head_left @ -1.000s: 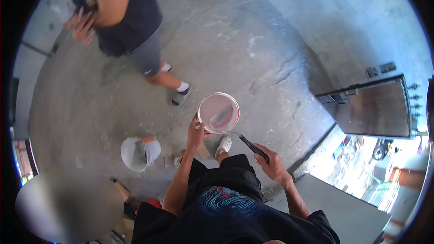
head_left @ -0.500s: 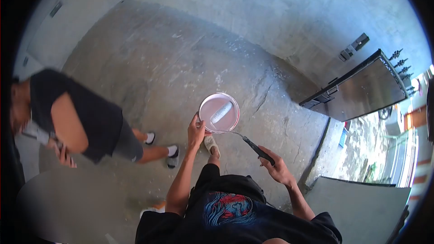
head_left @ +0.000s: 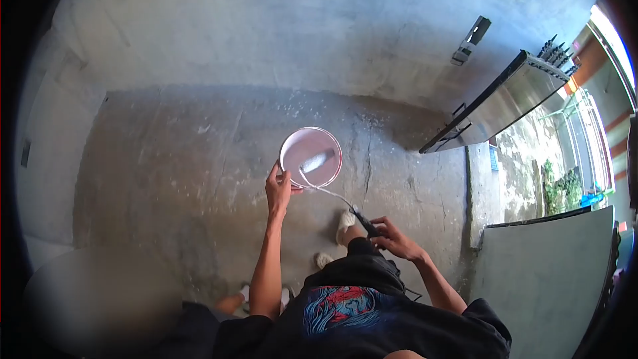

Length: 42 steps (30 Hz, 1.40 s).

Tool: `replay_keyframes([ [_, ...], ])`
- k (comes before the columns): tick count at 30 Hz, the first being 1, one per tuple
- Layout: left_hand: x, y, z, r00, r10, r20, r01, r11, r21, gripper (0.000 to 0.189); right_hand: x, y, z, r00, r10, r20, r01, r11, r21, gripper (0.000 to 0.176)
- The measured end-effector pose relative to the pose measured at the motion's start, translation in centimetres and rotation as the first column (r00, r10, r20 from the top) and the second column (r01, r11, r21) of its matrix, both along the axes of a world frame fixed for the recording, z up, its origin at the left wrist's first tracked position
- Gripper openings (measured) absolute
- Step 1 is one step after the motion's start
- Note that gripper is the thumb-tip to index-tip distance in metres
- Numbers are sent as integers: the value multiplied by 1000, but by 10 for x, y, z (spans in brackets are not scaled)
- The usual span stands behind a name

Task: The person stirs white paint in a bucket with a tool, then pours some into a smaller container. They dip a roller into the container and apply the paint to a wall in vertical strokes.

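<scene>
My left hand (head_left: 279,191) grips the near left rim of a round paint bucket (head_left: 290,153), which is whitish-pink inside with a thin reddish edge. Inside the bucket rests the white sleeve of a paint roller (head_left: 317,160). Its bent metal rod passes over the near rim toward me and ends in a black handle. My right hand (head_left: 393,239) is closed around that handle, to the right of and below the bucket. The bucket is held up in front of my body, over the concrete floor.
A bare grey wall (head_left: 266,33) rises ahead of the scuffed concrete floor (head_left: 159,193). To the right, a metal door (head_left: 488,106) stands ajar by a bright doorway, with a second door panel (head_left: 541,272) nearer. Another person's legs (head_left: 232,300) show behind my left arm.
My view has turned and I have stepped along. The other person has dropped from the left side to the lower edge. The roller sleeve sits slightly lower in the bucket, the handle nearer my body.
</scene>
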State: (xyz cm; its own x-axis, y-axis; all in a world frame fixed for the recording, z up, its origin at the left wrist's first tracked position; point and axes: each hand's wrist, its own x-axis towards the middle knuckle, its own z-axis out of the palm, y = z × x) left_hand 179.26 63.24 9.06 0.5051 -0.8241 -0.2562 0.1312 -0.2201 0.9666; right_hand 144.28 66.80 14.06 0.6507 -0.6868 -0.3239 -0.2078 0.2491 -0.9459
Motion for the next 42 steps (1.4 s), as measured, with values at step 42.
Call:
replay_keyframes([
  [42,278,-750,204,822,-568,-44,540,802,-257,29,386,-604,127,652,-756,61,604,469,-644,29],
])
